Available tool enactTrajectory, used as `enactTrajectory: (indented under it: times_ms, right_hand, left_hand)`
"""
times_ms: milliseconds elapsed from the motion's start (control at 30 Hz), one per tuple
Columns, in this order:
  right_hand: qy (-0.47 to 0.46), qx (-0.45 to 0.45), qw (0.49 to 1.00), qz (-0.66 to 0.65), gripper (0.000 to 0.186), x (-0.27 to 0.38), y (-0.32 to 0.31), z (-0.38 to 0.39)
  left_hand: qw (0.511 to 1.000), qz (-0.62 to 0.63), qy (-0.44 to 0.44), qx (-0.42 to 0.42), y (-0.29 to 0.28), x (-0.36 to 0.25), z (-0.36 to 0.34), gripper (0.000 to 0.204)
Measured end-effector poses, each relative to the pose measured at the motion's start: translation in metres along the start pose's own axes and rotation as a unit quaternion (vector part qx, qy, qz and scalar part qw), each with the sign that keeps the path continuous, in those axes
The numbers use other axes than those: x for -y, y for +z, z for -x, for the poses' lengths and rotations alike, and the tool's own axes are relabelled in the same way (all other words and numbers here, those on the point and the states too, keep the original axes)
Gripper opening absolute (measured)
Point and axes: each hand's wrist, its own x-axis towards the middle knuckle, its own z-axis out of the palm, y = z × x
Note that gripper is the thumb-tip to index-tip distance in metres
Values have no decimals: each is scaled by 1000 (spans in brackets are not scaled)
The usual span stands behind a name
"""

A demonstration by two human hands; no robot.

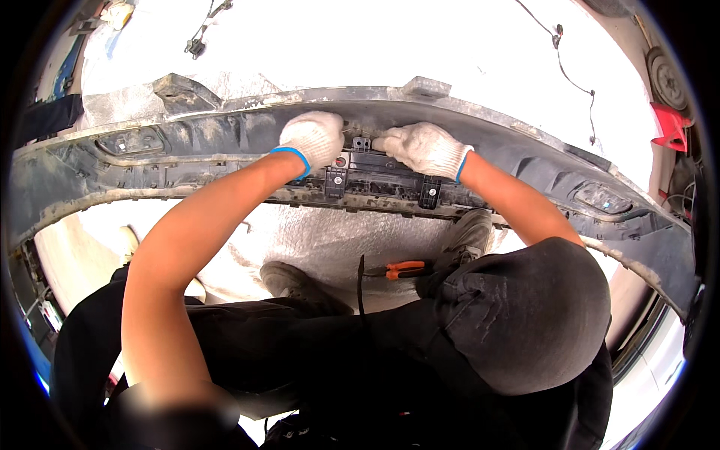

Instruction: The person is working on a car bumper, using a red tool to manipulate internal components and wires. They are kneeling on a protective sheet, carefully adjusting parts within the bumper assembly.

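A long, dirty grey plastic car bumper (247,131) spans the view, with a black bracket strip (382,169) along its middle. My left hand (311,139), in a white knit glove with a blue cuff, is curled closed against the bumper, left of a small upright tab (361,143). What its fingers hold is hidden. My right hand (420,146), gloved alike, is closed with fingertips at the strip just right of that tab; I cannot make out what they grip.
Orange-handled pliers (405,268) lie below the bumper near my shoes (292,281), beside a thin black strap (362,285). Wire harnesses (195,45) lie on the white surface beyond. A wheel (664,75) and a red object (671,127) are at the right edge.
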Motion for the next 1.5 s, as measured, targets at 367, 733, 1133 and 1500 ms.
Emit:
enactTrajectory:
  times_ms: [367,733,1133,1500]
  right_hand:
    - [89,-64,994,-1,25,7,18,2]
    - [42,-137,985,-91,24,13,-2,19]
    - [106,-77,923,-362,27,35,-25,-2]
    - [89,-113,964,-222,23,21,-9,-2]
  left_hand:
    - [998,56,-6,-34,-4,12,8,25]
    - [997,75,5,-3,-6,7,0,29]
    - [989,-106,-10,101,-48,23,32,24]
    - [988,139,28,64,-65,-44,39,38]
